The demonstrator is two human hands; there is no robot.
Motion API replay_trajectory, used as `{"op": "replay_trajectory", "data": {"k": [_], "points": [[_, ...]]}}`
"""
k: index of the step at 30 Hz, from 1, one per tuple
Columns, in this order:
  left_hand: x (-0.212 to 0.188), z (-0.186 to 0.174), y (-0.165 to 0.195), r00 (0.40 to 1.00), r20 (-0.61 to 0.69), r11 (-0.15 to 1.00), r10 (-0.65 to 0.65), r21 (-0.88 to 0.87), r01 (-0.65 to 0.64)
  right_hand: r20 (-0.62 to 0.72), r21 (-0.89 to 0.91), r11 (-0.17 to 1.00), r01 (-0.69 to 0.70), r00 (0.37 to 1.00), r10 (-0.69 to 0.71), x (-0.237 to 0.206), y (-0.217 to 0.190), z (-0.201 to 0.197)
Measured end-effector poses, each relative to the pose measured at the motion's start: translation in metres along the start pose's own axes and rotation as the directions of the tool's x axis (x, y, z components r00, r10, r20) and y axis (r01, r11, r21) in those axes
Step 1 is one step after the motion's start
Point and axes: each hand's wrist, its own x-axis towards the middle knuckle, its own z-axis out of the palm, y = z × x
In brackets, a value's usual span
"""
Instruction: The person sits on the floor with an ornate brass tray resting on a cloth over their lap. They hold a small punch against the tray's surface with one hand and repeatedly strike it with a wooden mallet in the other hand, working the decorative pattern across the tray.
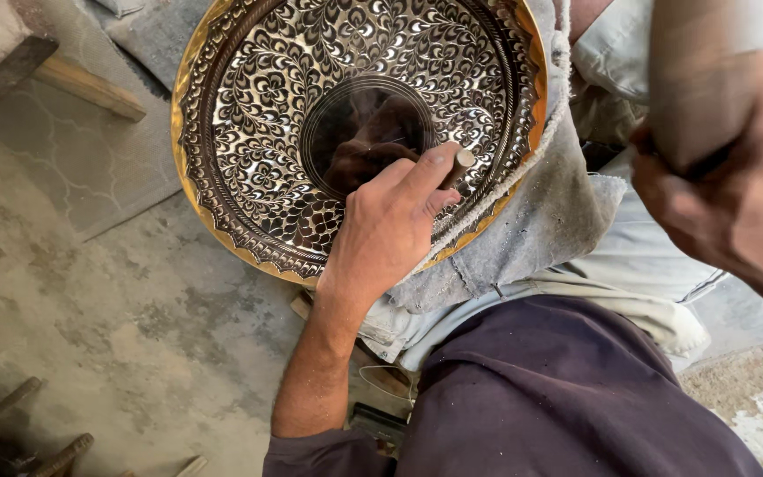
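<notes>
While the engraved brass tray [258, 132] is propped on the grey cloth [532, 238] over the lap, a short metal punch [459, 164] is pinched by the left hand [386, 230] and should be held steady, square to the pattern, as the blurred mallet [695, 97] gripped by the right hand [735, 203] is raised.

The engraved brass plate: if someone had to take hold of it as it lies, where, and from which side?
Probably the plain golden rim of the engraved brass plate, on its left, floor side. That edge hangs bare, while the right edge sits in grey cloth over the lap and the left hand with its punch covers the lower middle. The right hand grips a raised, blurred tool.
</notes>
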Motion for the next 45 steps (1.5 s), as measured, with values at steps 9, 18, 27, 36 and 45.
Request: {"op": "replay_trajectory", "data": {"k": [9,18,27,36,45], "points": [[0.002,-0.002,0.002,1.000,-0.010,1.000,-0.003,0.007,0.003,0.075,-0.612,0.737,0.288,0.948,-0.308,-0.003,-0.004,-0.010],[0.004,-0.003,0.003,1.000,0.012,1.000,0.001,0.029,-0.002,0.144,-0.650,0.711,0.268,0.962,-0.232,0.000,0.001,-0.011],[0.003,-0.002,0.011,0.998,-0.058,0.999,0.002,0.039,0.001,0.154,-0.581,0.809,0.086,0.988,0.005,-0.009,-0.031,-0.016],[-0.051,0.049,0.047,0.649,-0.545,0.781,-0.531,-0.612,0.125,-0.021,-0.153,0.985,0.077,0.996,-0.081,-0.007,-0.025,-0.026],[-0.046,0.066,0.034,0.632,-0.619,0.875,-0.467,-0.427,0.228,0.008,-0.442,0.781,0.442,0.872,-0.489,0.010,-0.084,-0.051]]}}
